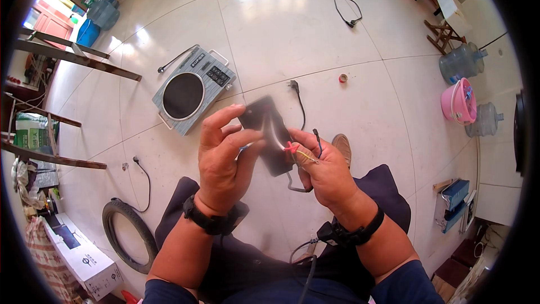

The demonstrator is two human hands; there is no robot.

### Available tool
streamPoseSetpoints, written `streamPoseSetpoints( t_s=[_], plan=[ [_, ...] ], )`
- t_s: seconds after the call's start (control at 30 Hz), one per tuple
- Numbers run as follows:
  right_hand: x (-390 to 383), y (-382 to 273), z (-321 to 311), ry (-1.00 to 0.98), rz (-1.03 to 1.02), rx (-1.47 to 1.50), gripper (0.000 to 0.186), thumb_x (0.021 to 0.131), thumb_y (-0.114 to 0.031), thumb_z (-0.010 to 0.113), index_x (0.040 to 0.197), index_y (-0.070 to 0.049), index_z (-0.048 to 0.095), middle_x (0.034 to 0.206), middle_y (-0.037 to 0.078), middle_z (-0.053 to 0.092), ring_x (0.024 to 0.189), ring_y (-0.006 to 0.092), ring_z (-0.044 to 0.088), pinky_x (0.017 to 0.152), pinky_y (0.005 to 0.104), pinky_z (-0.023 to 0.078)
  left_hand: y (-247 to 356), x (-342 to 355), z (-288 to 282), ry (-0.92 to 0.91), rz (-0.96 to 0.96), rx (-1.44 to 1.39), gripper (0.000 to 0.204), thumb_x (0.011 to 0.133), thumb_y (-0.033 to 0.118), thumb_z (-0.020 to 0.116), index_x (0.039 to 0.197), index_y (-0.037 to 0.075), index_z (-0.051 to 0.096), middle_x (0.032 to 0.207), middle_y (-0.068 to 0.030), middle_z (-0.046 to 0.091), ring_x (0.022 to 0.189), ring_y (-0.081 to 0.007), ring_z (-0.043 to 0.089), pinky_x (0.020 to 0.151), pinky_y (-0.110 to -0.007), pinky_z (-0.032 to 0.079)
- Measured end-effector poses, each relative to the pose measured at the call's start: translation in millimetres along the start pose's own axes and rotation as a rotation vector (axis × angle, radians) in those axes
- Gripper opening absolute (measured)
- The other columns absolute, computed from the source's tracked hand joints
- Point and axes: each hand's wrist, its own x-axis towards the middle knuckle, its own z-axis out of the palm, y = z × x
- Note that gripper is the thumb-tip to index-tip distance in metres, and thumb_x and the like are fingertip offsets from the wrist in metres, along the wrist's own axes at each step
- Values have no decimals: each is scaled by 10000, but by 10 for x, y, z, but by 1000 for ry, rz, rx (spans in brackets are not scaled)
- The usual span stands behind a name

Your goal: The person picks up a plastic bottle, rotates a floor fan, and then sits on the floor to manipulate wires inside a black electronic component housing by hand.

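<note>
While hands (270, 157) grip adapter (269, 132), cooktop (193, 88) (grey) behind

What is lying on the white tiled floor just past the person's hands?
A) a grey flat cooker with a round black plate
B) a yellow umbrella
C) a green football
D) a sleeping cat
A: a grey flat cooker with a round black plate lies on the white tiled floor, just beyond the left hand and the right hand, which hold a black flat box with thin wires.

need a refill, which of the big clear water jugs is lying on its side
The clear water jug just below the pink bucket; the other right-hand jug stands upright.
</note>
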Motion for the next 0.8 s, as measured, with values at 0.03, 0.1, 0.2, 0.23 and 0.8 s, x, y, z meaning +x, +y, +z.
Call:
streamPoseSetpoints(
  t_s=[0.03,0.1,0.2,0.23,0.8],
  plan=[
    [1,-1,3,-3,7,0,421,1003,-207,627,1383,-48,540,1021,-44,648,629,-11,441,511,171,366,3,2,-4,1,0,2,131,886,-2,714,1008,36,685,1330,-185,536,1159,-261,582,912,-360,524],
    [1,-12,25,-9,15,0,417,1003,-209,625,1380,-49,545,1018,-45,649,627,-8,444,508,173,365,14,8,-14,-11,-20,-5,78,942,60,668,1009,22,681,1319,-180,551,1152,-265,584,949,-371,499],
    [5,-26,78,14,34,-30,407,1002,-216,619,1369,-50,560,1014,-41,654,629,0,456,503,174,364,17,8,-52,-18,-22,52,124,991,119,608,1010,19,678,1286,-170,585,1149,-286,590,995,-392,461],
    [8,-7,76,23,42,-56,402,1001,-216,617,1364,-51,567,1017,-35,658,638,5,466,503,175,365,4,6,-51,-13,-22,55,124,991,119,608,1010,19,678,1286,-170,585,1149,-286,590,995,-392,461],
    [4,15,113,-20,68,-67,391,1004,-209,613,1365,-62,577,1043,-16,676,664,5,482,500,174,354,-3,44,-80,56,-8,0,177,987,-5,519,1100,22,653,950,-91,727,1167,-304,592,1022,-388,433]
  ],
)
